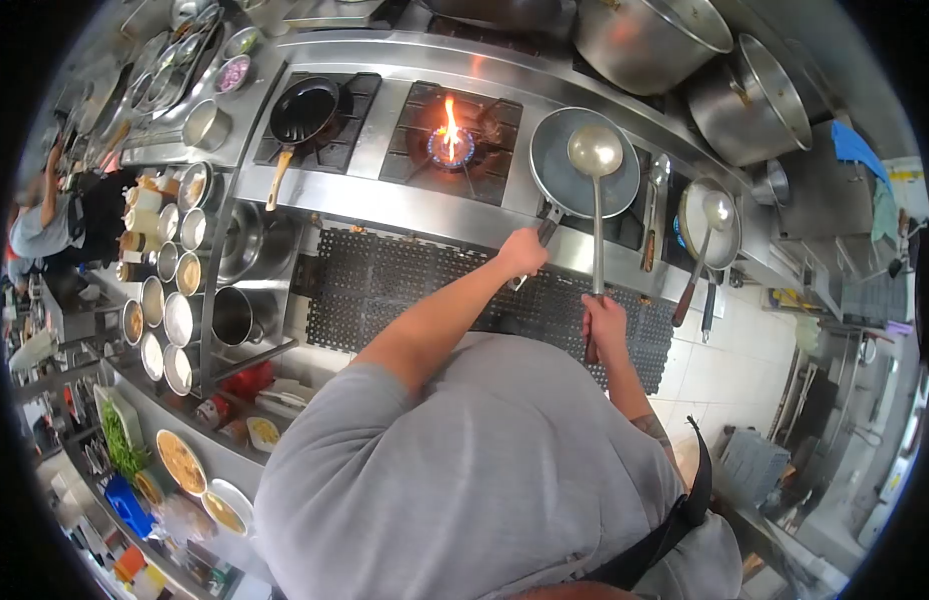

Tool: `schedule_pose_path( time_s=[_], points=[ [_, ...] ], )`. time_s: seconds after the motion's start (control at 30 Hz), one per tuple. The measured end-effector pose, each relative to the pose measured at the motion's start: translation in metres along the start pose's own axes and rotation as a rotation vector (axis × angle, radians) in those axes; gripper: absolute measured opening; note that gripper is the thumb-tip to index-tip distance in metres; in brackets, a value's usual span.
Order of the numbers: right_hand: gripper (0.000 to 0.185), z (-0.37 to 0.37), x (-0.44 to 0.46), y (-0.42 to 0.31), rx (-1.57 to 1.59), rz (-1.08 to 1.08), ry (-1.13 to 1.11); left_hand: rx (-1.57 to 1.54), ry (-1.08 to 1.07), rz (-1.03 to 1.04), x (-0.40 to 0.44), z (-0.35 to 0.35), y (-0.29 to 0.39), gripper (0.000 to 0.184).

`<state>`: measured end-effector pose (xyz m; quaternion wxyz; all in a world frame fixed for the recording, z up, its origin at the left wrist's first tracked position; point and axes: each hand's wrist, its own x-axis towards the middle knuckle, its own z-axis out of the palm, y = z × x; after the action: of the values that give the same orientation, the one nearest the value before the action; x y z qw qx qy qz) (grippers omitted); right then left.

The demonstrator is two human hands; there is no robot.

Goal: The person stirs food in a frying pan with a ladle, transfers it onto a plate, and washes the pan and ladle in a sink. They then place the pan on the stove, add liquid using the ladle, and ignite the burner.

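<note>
Left hand (525,251) grips handle of grey pan (555,178), right of lit burner (451,149); right hand (606,324) holds long ladle (598,230), bowl over grey pan; black pan (303,108) sits left of lit burner

Left hand (523,252) clenched, arm (440,318) stretched forward; right hand (605,326) closed, nearer torso (485,450).

The kitchen was brightly and fairly evenly lit, with glare on the ladle (596,151) and the steel surface (360,200). The burner flame (450,125) glowed orange. Wide-angle distortion bent the edges, which fell into a black border; small items at far left looked soft.
</note>
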<state>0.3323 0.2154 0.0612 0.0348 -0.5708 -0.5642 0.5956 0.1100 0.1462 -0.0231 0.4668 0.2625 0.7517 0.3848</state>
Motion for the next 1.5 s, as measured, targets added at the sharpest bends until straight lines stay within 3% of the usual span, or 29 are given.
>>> schedule_pose_path(
  time_s=[0.23,0.3,0.4,0.53,0.57,0.6,0.63,0.67,0.73,0.83,0.87,1.17,1.3,1.4,1.5],
  points=[
    [0.016,-0.015,0.001,-0.026,0.014,0.036,-0.005,-0.203,-0.423,0.124,0.004,-0.016,0.009,0.04],
    [0.015,-0.015,0.005,-0.024,0.099,-0.012,-0.044,-0.665,-0.491,-0.08,-0.01,-0.016,-0.004,0.046],
    [0.015,-0.006,0.002,-0.021,0.164,-0.009,-0.012,-0.875,-0.661,-0.208,-0.016,-0.022,-0.054,0.051],
    [0.017,0.003,0.0,-0.02,0.127,0.011,0.013,-0.576,-0.258,-0.37,-0.005,-0.013,-0.183,0.033],
    [0.017,0.002,0.002,-0.017,0.099,0.018,0.014,-0.694,-0.104,-0.501,0.005,-0.015,-0.227,0.025],
    [0.017,0.003,0.004,-0.015,0.073,0.024,0.015,-1.01,0.062,-0.425,0.006,-0.018,-0.283,0.021],
    [0.017,0.004,0.005,-0.013,0.061,0.026,0.017,-0.959,0.277,-0.531,0.016,-0.031,-0.305,0.027],
    [0.017,0.004,0.005,-0.011,0.04,0.031,0.029,-1.142,0.417,-0.591,0.012,-0.052,-0.309,0.032],
    [0.018,0.003,0.003,-0.012,0.005,0.035,0.047,-1.286,0.548,-0.549,0.022,-0.076,-0.328,0.04],
    [0.009,0.01,0.0,-0.016,0.013,0.04,0.054,-1.275,0.514,-0.414,0.027,-0.104,-0.311,0.04],
    [0.009,0.012,0.0,-0.017,0.026,0.048,0.059,-1.302,0.613,-0.475,0.028,-0.107,-0.301,0.041],
    [0.02,0.013,-0.001,-0.008,0.04,0.028,0.056,-1.067,0.662,-0.422,0.034,-0.101,-0.312,0.05],
    [0.021,0.016,-0.005,-0.013,0.048,0.03,0.049,-0.996,0.58,-0.51,0.03,-0.103,-0.303,0.057],
    [0.022,0.017,-0.005,-0.014,0.039,0.027,0.044,-1.021,0.577,-0.497,0.022,-0.096,-0.3,0.072],
    [0.02,0.019,-0.005,-0.016,0.045,0.034,0.029,-0.908,0.61,-0.436,0.019,-0.097,-0.302,0.069]
  ],
)
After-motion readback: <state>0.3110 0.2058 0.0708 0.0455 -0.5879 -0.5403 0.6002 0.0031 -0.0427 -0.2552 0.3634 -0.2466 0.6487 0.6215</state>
